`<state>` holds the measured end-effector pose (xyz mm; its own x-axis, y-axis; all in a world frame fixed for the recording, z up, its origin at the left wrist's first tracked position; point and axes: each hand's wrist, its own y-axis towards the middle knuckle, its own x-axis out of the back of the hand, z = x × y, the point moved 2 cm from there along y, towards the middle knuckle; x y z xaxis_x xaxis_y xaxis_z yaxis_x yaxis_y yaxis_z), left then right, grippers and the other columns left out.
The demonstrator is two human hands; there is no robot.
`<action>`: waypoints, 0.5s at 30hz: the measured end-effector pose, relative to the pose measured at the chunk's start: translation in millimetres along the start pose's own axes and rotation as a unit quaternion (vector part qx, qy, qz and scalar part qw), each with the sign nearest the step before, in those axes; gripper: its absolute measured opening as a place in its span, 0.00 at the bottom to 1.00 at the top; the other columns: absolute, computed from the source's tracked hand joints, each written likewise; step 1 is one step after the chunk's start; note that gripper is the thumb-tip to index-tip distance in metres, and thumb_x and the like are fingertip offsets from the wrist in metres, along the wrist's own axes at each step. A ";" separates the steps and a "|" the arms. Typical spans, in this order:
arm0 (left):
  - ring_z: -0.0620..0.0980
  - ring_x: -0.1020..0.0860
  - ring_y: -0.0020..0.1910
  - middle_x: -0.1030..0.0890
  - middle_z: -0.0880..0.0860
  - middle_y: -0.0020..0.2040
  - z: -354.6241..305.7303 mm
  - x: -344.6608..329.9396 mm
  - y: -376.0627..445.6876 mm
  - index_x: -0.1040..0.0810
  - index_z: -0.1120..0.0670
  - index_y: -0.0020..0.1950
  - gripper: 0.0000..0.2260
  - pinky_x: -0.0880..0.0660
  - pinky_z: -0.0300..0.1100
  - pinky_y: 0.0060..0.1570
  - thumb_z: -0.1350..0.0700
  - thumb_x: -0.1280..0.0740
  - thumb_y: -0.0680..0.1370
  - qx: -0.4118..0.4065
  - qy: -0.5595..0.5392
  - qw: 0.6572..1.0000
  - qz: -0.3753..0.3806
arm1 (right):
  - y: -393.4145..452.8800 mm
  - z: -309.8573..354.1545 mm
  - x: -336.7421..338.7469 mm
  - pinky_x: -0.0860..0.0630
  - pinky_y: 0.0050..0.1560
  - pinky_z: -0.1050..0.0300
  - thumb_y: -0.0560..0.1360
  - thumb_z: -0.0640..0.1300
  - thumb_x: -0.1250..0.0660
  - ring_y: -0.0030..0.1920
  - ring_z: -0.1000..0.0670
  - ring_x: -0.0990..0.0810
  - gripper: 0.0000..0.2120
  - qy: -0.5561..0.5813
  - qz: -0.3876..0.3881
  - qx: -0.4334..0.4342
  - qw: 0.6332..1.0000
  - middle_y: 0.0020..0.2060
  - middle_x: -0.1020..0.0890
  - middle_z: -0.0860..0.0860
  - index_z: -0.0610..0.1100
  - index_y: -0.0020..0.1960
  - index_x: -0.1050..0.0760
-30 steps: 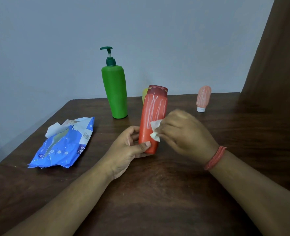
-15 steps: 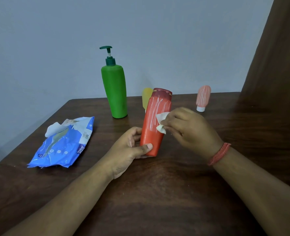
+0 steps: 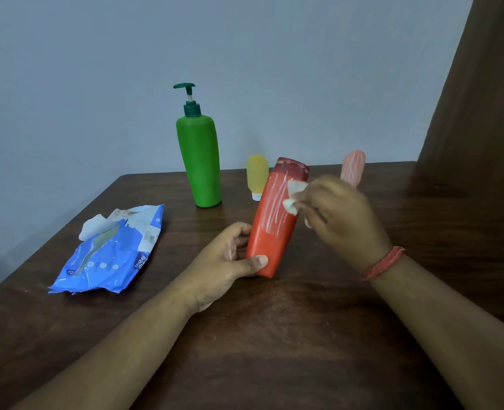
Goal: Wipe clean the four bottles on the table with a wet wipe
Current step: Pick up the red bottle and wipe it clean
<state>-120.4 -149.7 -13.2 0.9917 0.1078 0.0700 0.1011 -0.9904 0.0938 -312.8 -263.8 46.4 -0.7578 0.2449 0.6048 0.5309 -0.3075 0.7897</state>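
Note:
My left hand grips the lower end of an orange-red bottle with a dark red cap, tilted with its top to the right. My right hand pinches a crumpled white wet wipe against the bottle's upper side, just below the cap. White smears show on the bottle's upper half. Behind stand a tall green pump bottle, a small yellow bottle on its cap, and a small pink bottle, partly hidden by my right hand.
A blue wet-wipe pack lies on the left of the dark wooden table, a white wipe sticking out of its opening. A grey wall stands behind the table, and a brown curtain hangs at the right.
My right hand has slid the wipe up the orange-red bottle from its middle to near the cap. The bottle has tilted further right, uncovering the yellow bottle behind it.

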 end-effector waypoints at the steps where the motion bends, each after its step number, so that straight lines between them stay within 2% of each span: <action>1: 0.49 0.19 0.61 0.17 0.48 0.59 -0.1 -0.1 0.1 0.24 0.51 0.64 0.22 0.21 0.44 0.57 0.56 0.24 0.72 -0.002 0.008 1.000 0.003 | 0.8 -2.8 2.6 0.21 0.48 0.53 0.77 0.40 0.29 0.49 0.49 0.20 0.05 0.011 -0.027 -0.034 0.999 0.48 0.18 0.47 0.41 0.52 0.18; 2: 0.49 0.19 0.61 0.17 0.48 0.60 -0.2 -0.4 0.2 0.24 0.50 0.64 0.22 0.21 0.45 0.58 0.55 0.24 0.72 -0.004 0.016 1.000 0.004 | 1.2 -4.8 4.1 0.21 0.48 0.52 0.76 0.39 0.29 0.49 0.48 0.20 0.06 0.021 -0.044 -0.052 0.997 0.48 0.18 0.46 0.40 0.53 0.18; 6: 0.48 0.19 0.62 0.17 0.47 0.60 0.4 -0.7 0.2 0.25 0.49 0.64 0.23 0.21 0.46 0.59 0.54 0.24 0.71 -0.003 0.025 1.000 0.003 | 0.6 -1.7 3.8 0.21 0.47 0.52 0.78 0.43 0.31 0.49 0.50 0.20 0.07 -0.012 0.001 0.000 1.000 0.48 0.19 0.48 0.42 0.54 0.17; 9: 0.47 0.20 0.63 0.18 0.47 0.61 -0.6 -1.3 0.2 0.25 0.49 0.64 0.23 0.21 0.44 0.59 0.54 0.24 0.71 -0.009 0.039 0.999 0.010 | 1.8 -3.4 8.1 0.21 0.48 0.51 0.78 0.42 0.30 0.50 0.49 0.20 0.07 -0.005 -0.045 -0.048 0.998 0.49 0.18 0.47 0.42 0.54 0.18; 13: 0.49 0.20 0.63 0.18 0.49 0.62 0.9 -0.8 0.3 0.25 0.50 0.65 0.24 0.22 0.46 0.61 0.54 0.23 0.71 -0.010 0.036 0.999 0.001 | 0.1 7.8 3.1 0.22 0.45 0.52 0.80 0.45 0.34 0.48 0.48 0.20 0.09 -0.048 0.009 0.050 0.998 0.47 0.19 0.49 0.43 0.53 0.18; 15: 0.48 0.20 0.63 0.18 0.49 0.62 0.6 -0.5 0.6 0.25 0.49 0.64 0.23 0.22 0.46 0.61 0.54 0.23 0.71 -0.012 0.044 0.999 0.008 | 2.1 4.7 8.1 0.21 0.46 0.51 0.79 0.45 0.33 0.49 0.49 0.21 0.08 -0.030 -0.026 -0.012 0.999 0.48 0.19 0.49 0.44 0.54 0.18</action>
<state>-120.9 -150.4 -13.7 0.9823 0.1006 0.1582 0.0826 -0.9898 0.1163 -316.1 -258.1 53.4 -0.7593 0.3151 0.5694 0.4821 -0.3154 0.8174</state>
